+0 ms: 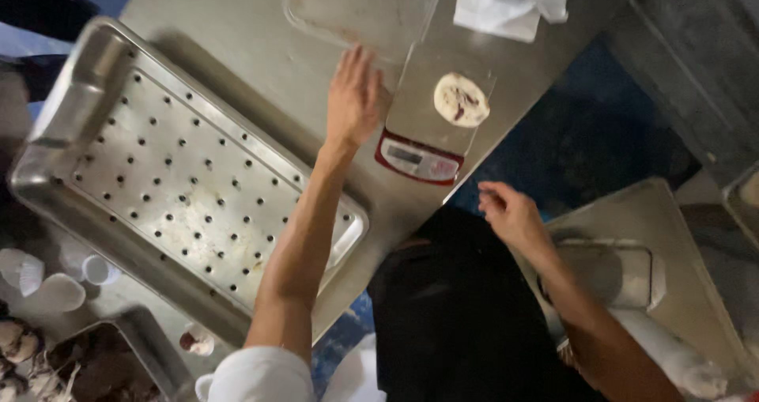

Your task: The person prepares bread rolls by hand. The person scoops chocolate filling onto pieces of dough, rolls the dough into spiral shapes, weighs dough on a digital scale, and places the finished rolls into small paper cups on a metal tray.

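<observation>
Nearest the person, at about four o'clock, the right hand [510,212] hangs off the table edge, fingers loosely curled and holding nothing. Further out, near the middle, the left hand [353,98] reaches toward twelve o'clock, fingers spread, flat beside the kitchen scale [419,155]. On the scale's plate, at one o'clock, sits a round dough piece [461,99] with a dark filling showing. This looks like the weighing step; lifting it off calls for a gentle pinch. The perforated steel tray [198,188] lies at nine o'clock.

A dough round [461,99] lies on the scale [423,125], right of the perforated tray [190,188].
</observation>
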